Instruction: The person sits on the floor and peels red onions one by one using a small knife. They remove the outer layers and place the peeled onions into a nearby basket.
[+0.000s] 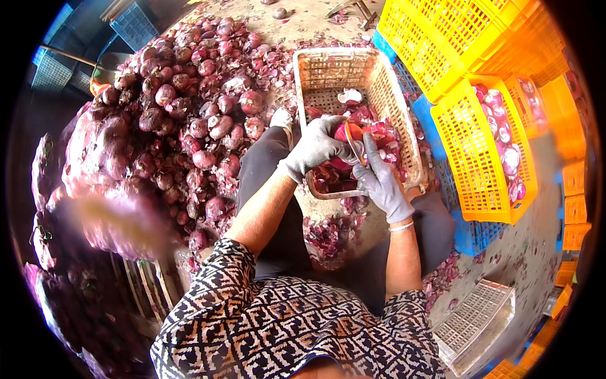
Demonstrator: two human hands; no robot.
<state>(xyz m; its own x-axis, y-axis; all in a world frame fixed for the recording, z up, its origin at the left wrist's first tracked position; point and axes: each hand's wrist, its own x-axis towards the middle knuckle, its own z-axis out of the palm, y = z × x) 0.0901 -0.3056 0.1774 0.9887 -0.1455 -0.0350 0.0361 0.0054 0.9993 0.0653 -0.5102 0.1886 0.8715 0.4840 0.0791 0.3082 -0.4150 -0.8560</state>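
My left hand [318,146], in a grey work glove, grips a red onion [341,133] above a dirty white plastic crate [414,147]. My right hand [382,184], gloved the same way, holds a small knife [351,138] with its thin curved blade against the onion. Orange shows along the blade, and the handle is mostly hidden by the fingers. Below my hands the crate contains loose red onion skins [381,132] and a pale cut piece of onion [350,96].
A large heap of unpeeled red onions [203,121] lies left, beside full mesh sacks [102,156]. On the right, a yellow crate [466,156] of peeled onions [504,132] rests on blue crates [478,234]. Skins litter the floor; a white crate [476,322] lies behind right.
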